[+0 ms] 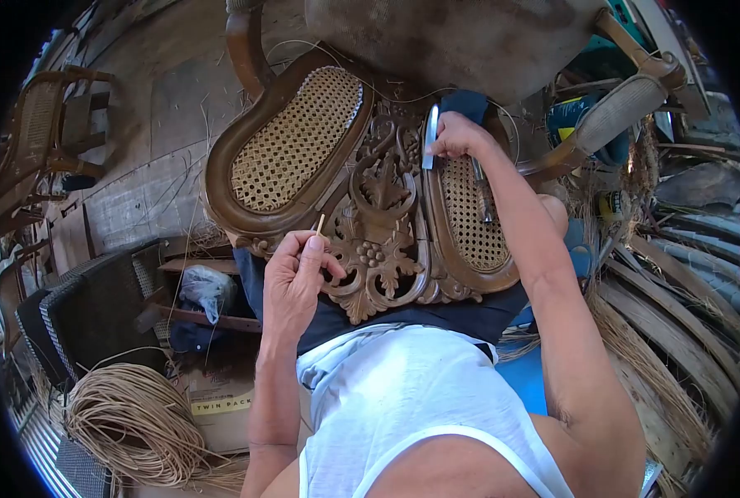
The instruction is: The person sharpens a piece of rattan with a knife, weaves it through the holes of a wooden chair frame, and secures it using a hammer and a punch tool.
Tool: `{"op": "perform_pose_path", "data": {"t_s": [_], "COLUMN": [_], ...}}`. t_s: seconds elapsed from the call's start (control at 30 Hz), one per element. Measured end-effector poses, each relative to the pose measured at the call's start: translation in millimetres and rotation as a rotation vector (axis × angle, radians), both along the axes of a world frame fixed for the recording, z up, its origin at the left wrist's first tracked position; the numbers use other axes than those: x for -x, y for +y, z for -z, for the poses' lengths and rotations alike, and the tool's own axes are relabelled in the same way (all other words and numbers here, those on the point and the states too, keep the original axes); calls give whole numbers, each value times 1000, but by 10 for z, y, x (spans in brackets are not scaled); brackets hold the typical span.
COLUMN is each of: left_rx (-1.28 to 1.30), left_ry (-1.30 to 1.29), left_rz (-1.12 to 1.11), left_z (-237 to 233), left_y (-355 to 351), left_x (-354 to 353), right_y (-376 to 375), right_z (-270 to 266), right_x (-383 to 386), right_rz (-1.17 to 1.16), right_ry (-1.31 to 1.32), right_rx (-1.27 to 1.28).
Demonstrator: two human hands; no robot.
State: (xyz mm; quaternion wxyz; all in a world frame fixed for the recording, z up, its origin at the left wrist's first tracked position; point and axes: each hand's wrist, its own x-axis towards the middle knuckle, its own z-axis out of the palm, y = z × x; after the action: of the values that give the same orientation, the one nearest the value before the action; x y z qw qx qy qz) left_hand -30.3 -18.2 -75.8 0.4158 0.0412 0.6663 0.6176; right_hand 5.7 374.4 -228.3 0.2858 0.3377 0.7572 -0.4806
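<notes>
Carved brown wood frame [384, 192] across the lap, two rounded panels of open-mesh cane [299, 137] in smooth curved rims, left hand [295, 270] pinching a slim pale stick [320, 224], right hand [459, 135] grasping a shiny straight blade [430, 137], open gap between hands.

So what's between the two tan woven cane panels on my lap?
Brown wooden rims and leafy carved scrollwork separate left panel from right panel in the head view.
</notes>
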Motion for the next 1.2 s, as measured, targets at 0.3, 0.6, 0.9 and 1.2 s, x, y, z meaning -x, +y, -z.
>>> {"op": "perform_pose_path", "data": {"t_s": [0.3,0.6,0.9,1.2], "left_rx": [47,-83,26,-31], "left_ry": [147,545,689,835], "left_rz": [20,394,410,545], "left_z": [96,179,215,173], "left_y": [267,515,357,312], "left_x": [-18,-163,-230,14], "right_y": [-683,-2010,-2052,-1871], "right_z": [-429,-952,-782,-958], "right_x": [-451,-1008,-1022,-872], "right_rz": [729,795,785,647], "right_ry": [489,541,461,284], "right_rx": [412,1029,1218,1251]}}
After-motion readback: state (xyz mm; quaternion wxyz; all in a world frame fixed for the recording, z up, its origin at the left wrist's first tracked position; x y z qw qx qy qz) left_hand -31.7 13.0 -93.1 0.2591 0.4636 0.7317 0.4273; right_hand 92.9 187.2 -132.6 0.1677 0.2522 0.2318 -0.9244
